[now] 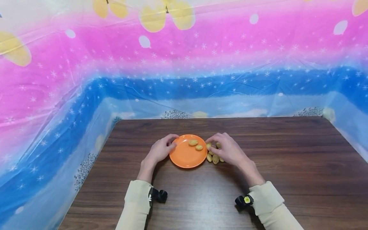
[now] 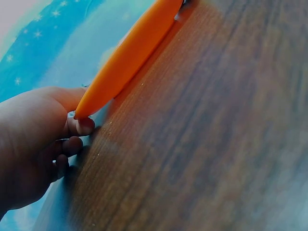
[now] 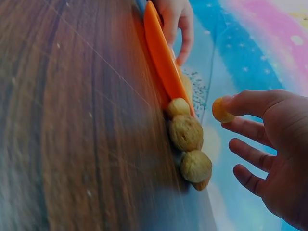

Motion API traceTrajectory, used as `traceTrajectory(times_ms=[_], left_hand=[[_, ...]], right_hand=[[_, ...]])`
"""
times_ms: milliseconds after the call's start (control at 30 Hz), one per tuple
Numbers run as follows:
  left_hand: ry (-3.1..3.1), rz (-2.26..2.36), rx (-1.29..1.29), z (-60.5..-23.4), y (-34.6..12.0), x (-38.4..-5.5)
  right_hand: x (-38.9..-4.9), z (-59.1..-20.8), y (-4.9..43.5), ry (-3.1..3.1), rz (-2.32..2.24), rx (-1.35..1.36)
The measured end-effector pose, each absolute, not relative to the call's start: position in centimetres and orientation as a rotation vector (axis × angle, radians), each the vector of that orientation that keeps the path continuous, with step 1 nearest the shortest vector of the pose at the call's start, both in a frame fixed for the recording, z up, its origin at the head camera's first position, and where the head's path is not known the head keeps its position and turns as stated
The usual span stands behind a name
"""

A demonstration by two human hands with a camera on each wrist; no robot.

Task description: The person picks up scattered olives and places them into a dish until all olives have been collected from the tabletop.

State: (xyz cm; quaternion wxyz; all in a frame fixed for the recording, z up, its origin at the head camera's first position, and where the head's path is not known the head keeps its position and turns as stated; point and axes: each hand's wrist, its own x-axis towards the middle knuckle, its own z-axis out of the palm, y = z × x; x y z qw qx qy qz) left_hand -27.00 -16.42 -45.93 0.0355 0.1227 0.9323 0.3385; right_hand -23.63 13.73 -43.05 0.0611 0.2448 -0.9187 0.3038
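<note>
"What's your plate [image 1: 187, 160] like?"

"Round, orange and shiny. It lies flat, and I hold its left edge."

"Anything on it?"

"Two tan nuts [image 1: 193, 142], longish and bumpy, close together toward the back."

"Any more?"

"A bunch [image 1: 215, 159] sits right beside the plate, on the right. I pinch another nut [image 3: 219, 111] up off the pile, near the plate's edge."

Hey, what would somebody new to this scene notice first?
First, the bright orange plate on the brown table, with what look like two nuts on it. Next, the pink-and-blue cloth hanging behind. Then the right hand, pinching another nut near the plate's right edge.
</note>
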Motion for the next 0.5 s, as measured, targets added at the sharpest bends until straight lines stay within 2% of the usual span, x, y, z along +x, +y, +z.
traceTrajectory(times_ms=[500], left_hand=[[2.863, 1.052, 0.387, -46.0, -16.5, -27.0]], right_hand=[[-23.4, -44.1, 11.8, -2.822, 0.894, 0.827]])
